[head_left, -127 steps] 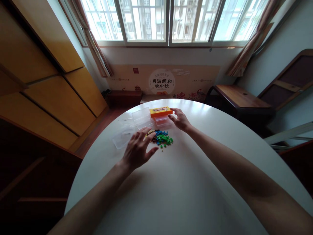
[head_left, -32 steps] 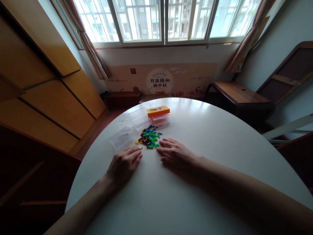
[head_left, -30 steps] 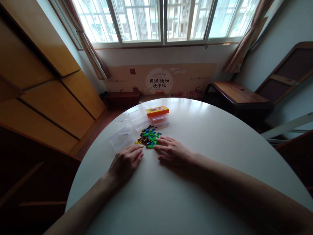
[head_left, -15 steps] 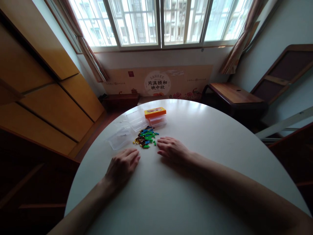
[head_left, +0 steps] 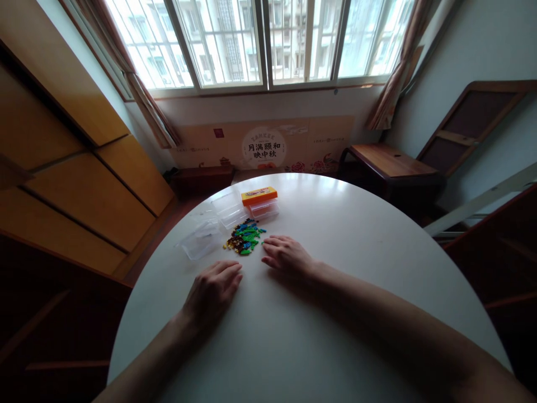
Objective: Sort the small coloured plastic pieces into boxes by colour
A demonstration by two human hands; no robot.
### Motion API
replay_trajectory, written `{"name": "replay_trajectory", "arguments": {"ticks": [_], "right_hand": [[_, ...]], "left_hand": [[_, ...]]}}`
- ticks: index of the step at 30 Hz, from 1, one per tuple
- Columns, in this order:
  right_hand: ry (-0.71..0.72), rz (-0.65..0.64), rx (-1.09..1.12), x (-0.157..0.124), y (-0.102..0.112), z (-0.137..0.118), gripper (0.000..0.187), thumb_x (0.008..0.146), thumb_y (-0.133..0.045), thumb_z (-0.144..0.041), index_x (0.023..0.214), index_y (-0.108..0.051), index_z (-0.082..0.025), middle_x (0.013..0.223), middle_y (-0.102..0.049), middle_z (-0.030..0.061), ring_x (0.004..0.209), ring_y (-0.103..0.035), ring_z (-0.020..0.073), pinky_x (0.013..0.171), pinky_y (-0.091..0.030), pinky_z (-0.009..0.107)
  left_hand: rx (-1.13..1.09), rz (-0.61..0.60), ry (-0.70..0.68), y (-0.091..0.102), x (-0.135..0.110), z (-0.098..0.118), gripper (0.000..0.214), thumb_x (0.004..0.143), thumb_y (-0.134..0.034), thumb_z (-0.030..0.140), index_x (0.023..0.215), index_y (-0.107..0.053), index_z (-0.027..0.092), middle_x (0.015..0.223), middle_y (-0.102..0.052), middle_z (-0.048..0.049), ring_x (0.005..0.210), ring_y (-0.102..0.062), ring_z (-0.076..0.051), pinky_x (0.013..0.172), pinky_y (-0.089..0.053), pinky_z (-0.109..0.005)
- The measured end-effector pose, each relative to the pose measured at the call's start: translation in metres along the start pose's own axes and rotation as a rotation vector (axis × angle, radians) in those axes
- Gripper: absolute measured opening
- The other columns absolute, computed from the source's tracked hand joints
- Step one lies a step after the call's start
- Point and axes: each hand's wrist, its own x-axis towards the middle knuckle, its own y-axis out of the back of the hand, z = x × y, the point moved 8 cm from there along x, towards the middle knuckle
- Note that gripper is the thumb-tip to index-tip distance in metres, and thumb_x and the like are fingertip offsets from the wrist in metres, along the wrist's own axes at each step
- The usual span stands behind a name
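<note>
A small heap of tiny building bricks [head_left: 245,238], green, blue, brown and yellow, lies on the white round table [head_left: 335,224]. Just in front of the heap, my left hand [head_left: 216,282] rests on the tabletop, fingers extended side by side and holding nothing I can see. To the right of the bricks lies my right hand [head_left: 287,254], fingers stretched out and slightly apart. Its fingertips are at the heap's right edge, beside a small green piece; whether they touch it I cannot tell.
Behind the heap, an orange-yellow box [head_left: 259,195] sits on a clear plastic container [head_left: 264,209]. Another clear tray [head_left: 230,207] and a clear, tilted-looking container [head_left: 201,240] stand to the left. Beyond the table are a wooden side table [head_left: 386,158] and a window.
The view has shifted slightly, so the scene sits a little further left. My left hand has edged right, near the front of the heap. My right hand stays beside the bricks.
</note>
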Motion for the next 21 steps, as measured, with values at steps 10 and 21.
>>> {"name": "replay_trajectory", "arguments": {"ticks": [10,21], "right_hand": [[-0.283,0.251,0.554,-0.065,0.023,0.035,0.041,0.094,-0.043,-0.045,0.118,-0.063,-0.019,0.125,-0.062,0.0125,0.116,-0.059,0.0238,0.101,-0.046,0.042],[-0.349,0.542,0.462,-0.18,0.162,0.038,0.091,0.079,0.011,-0.076,0.152,-0.013,-0.029,0.157,-0.023,0.0036,0.143,-0.023,0.0265,0.113,-0.031,0.051]], "left_hand": [[-0.892,0.309,0.479,0.008,-0.01,-0.061,0.068,0.093,-0.027,0.062,0.125,-0.058,0.011,0.128,-0.06,-0.0181,0.116,-0.059,-0.028,0.095,-0.051,-0.043],[-0.639,0.352,-0.015,0.079,0.024,0.028,0.08,0.084,-0.003,0.076,0.151,-0.016,0.034,0.158,-0.016,0.0014,0.145,-0.013,-0.03,0.119,-0.013,-0.054]]}}
